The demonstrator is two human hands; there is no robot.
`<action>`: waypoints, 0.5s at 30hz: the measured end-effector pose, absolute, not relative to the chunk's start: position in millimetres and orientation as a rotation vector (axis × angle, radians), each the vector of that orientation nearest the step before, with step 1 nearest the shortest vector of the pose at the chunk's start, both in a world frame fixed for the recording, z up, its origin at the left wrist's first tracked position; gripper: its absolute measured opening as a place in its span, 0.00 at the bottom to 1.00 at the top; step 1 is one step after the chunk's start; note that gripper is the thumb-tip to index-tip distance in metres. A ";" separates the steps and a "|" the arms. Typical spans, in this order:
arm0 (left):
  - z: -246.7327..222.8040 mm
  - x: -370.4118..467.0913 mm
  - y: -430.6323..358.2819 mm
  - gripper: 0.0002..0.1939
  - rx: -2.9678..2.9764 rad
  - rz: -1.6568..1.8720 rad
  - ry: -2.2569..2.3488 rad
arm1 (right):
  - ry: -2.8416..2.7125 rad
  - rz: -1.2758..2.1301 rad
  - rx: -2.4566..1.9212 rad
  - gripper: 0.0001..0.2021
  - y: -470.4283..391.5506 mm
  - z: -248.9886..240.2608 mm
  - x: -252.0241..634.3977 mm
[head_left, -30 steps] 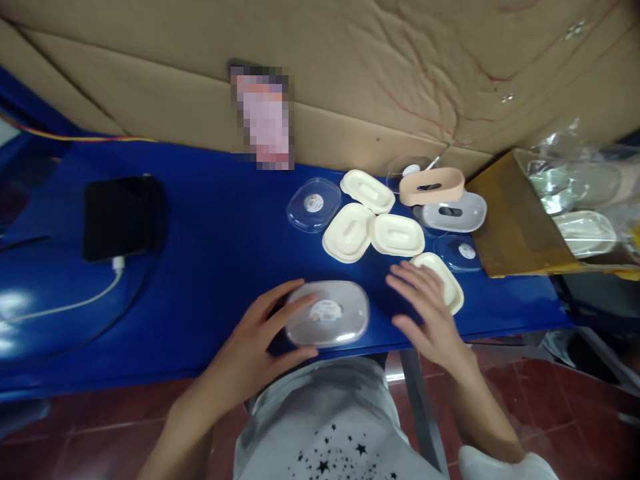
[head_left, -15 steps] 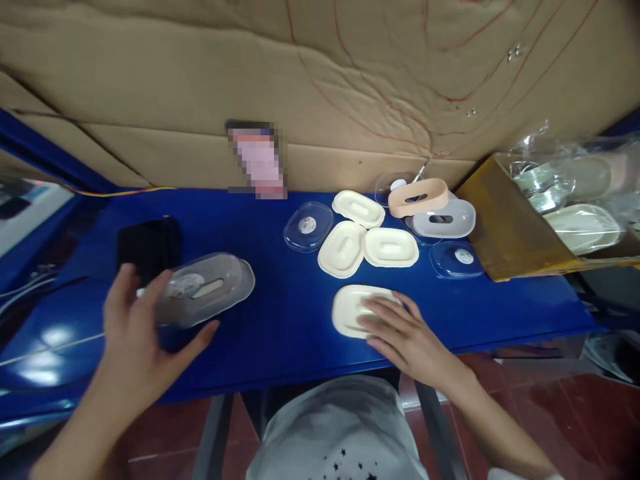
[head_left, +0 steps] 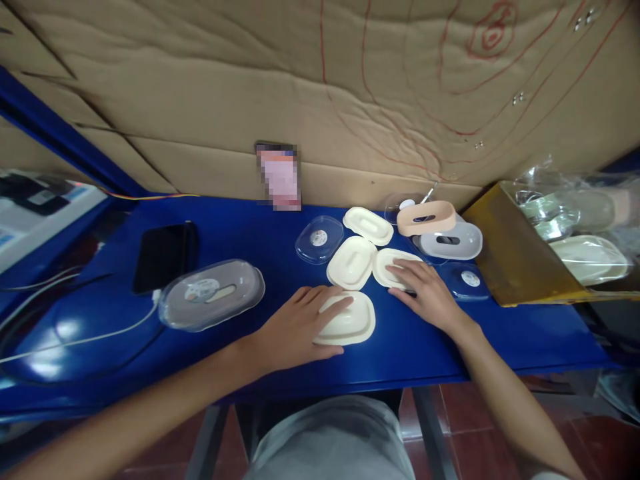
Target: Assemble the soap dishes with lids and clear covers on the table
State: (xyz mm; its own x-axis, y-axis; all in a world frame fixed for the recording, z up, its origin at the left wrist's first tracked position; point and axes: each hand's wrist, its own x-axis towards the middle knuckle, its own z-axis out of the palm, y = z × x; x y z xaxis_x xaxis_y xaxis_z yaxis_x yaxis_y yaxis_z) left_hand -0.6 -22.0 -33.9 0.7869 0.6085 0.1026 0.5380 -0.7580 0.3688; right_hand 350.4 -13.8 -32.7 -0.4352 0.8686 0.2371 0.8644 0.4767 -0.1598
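Observation:
My left hand [head_left: 295, 327] lies over the left end of a cream oval dish-like piece [head_left: 357, 320], fingers stretched across it and thumb at its near edge. My right hand [head_left: 425, 290] reaches onto another cream piece [head_left: 387, 263], its fingers extended flat over the right part. Two more cream pieces, one [head_left: 351, 262] just behind my left hand and one [head_left: 369, 225] farther back, lie close by. To the left sits a closed translucent oval case [head_left: 235, 287] with a round label.
Clear lids [head_left: 320, 240] with round stickers lie around the cream pieces. A peach oval ring [head_left: 427, 217] rests by a white one [head_left: 467, 240]. An open cardboard box [head_left: 520, 267] holds wrapped parts. A black phone [head_left: 160, 257] and white cable [head_left: 120, 330] are left.
My left hand has moved right, from the translucent case to the nearest cream piece. My right hand has left that piece and moved back to another one. The view has shifted a little.

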 end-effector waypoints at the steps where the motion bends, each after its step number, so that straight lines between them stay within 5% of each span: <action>1: -33.8 -0.6 -20.0 0.44 2.643 0.325 0.880 | -2.434 0.004 -1.479 0.22 -16.1 -33.8 348.9; 9: -24.9 -10.7 -23.3 0.32 2.603 0.324 0.746 | -2.352 0.102 -1.540 0.24 -15.6 -12.2 364.9; 15: -24.5 -16.2 -21.8 0.30 2.646 0.411 0.779 | -1.986 -0.188 -1.903 0.27 -84.4 -31.1 426.7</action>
State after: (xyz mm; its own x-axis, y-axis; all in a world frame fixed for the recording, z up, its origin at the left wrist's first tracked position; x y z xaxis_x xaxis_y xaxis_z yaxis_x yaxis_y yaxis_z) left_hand -16.2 -21.8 -24.5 0.8069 0.5644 0.1743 0.4626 -0.7873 0.4076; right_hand 426.7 -84.4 -31.1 -0.0090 0.9326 0.3607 0.9838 0.0729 -0.1640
